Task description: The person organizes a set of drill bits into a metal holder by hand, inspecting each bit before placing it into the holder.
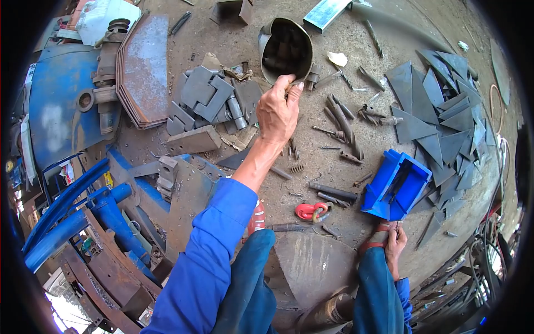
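Observation:
At the upper middle, my left hand (277, 111) pinches the near rim of a dark, open metal container (286, 51), whose inside is shadowed. Lower right, my right hand (395, 245) is beside my shin with its fingers closed at the near edge of a blue plastic bin (396, 186); what it grips, if anything, is too small to name. The bin lies tilted on the ground. Between the hands are scattered drill bits (345, 125) and a dark rod (332, 192). A red hook-like piece (311, 211) lies near my feet.
Triangular metal plates (445, 117) are heaped at the right. Flat steel pieces (206, 94) and a rusty block (193, 140) lie left of my left hand. Stacked curved plates (146, 67) and blue machinery (67, 106) stand farther left. Cables (484, 256) run along the lower right.

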The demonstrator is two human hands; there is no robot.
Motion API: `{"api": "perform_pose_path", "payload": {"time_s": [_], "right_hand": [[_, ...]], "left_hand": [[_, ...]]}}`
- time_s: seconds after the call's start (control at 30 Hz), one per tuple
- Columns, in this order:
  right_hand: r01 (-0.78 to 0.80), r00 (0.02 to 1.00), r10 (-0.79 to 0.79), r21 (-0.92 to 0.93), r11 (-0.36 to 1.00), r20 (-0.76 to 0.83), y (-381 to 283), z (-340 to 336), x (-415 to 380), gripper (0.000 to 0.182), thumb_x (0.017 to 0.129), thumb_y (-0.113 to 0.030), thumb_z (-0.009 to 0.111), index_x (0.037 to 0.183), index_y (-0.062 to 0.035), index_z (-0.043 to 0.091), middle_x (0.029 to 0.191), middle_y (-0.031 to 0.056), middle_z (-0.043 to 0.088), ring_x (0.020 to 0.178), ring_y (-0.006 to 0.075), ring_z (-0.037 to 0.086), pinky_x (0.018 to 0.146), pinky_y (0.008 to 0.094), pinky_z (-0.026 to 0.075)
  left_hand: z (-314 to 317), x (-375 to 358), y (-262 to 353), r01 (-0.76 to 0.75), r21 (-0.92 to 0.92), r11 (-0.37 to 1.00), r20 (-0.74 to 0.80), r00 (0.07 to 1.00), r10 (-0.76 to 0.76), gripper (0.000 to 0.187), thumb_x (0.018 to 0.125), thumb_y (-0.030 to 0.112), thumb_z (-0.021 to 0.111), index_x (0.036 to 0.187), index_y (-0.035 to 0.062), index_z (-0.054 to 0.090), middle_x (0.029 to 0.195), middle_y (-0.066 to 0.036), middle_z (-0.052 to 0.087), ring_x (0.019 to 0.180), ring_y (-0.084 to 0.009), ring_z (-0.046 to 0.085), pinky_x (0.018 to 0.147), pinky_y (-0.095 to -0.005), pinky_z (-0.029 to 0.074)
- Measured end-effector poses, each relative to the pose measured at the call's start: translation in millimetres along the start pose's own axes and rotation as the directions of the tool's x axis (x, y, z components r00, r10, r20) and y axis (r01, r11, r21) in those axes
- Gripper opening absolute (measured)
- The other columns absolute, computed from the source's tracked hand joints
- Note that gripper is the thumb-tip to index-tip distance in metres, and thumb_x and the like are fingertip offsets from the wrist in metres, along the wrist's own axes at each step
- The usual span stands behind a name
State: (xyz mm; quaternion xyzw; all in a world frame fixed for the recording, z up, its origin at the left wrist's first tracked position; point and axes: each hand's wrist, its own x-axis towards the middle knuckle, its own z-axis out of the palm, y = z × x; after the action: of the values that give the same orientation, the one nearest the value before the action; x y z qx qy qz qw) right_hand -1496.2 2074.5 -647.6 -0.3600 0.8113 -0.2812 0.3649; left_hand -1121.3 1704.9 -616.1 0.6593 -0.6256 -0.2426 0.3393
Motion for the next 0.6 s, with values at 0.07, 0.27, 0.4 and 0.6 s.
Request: {"api": "perform_pose_path", "payload": {"time_s": [0.07, 0.27, 0.4, 0.6], "right_hand": [[0.009, 1.000, -0.009, -0.012, 1.000, 0.000, 0.5, -0.7, 0.4, 0.035, 0.097, -0.014, 0.061, 0.068, -0.0036, 0.044, 0.063, -0.0018, 0.036, 0.063, 0.0077, 0.033, 0.053, 0.0311, 0.028], [-0.008, 1.000, 0.008, 0.039, 0.999, -0.005, 3.2, 1.8, 0.1, 0.037, 0.097, -0.015, 0.061, 0.067, -0.0038, 0.041, 0.062, -0.0018, 0.035, 0.062, 0.0080, 0.032, 0.053, 0.0316, 0.028], [0.000, 1.000, 0.000, 0.040, 0.999, -0.011, 1.7, 2.4, 0.3, 0.038, 0.097, -0.016, 0.060, 0.067, -0.0042, 0.041, 0.062, -0.0019, 0.034, 0.062, 0.0079, 0.031, 0.053, 0.0315, 0.027], [-0.020, 1.000, 0.019, 0.070, 0.997, 0.021, 2.8, 0.4, -0.3, 0.035, 0.098, -0.016, 0.057, 0.068, -0.0054, 0.041, 0.064, -0.0035, 0.033, 0.063, 0.0069, 0.031, 0.053, 0.0309, 0.026]], "left_hand": [[-0.5, 1.2, -0.5, 0.010, -0.013, 1.000, 0.009, 1.000, -0.010, 0.034, 0.098, 0.035, 0.062, 0.111, 0.0037, 0.066, 0.091, -0.019, 0.072, 0.084, -0.0398, 0.070, 0.070, -0.0445, 0.052], [-1.8, 6.1, 0.8, 0.027, -0.022, 0.999, 0.000, 1.000, -0.027, 0.031, 0.098, 0.033, 0.062, 0.112, 0.0050, 0.065, 0.091, -0.019, 0.072, 0.084, -0.0383, 0.071, 0.070, -0.0443, 0.053], [-2.5, 7.4, 2.5, 0.031, -0.029, 0.999, -0.007, 1.000, -0.031, 0.031, 0.099, 0.034, 0.062, 0.112, 0.0058, 0.064, 0.090, -0.018, 0.073, 0.083, -0.0378, 0.071, 0.069, -0.0443, 0.052], [-2.6, 2.8, 3.7, 0.047, -0.017, 0.999, 0.015, 0.999, -0.047, 0.032, 0.099, 0.035, 0.062, 0.113, 0.0059, 0.064, 0.086, -0.018, 0.072, 0.081, -0.0376, 0.071, 0.068, -0.0438, 0.052]]}}
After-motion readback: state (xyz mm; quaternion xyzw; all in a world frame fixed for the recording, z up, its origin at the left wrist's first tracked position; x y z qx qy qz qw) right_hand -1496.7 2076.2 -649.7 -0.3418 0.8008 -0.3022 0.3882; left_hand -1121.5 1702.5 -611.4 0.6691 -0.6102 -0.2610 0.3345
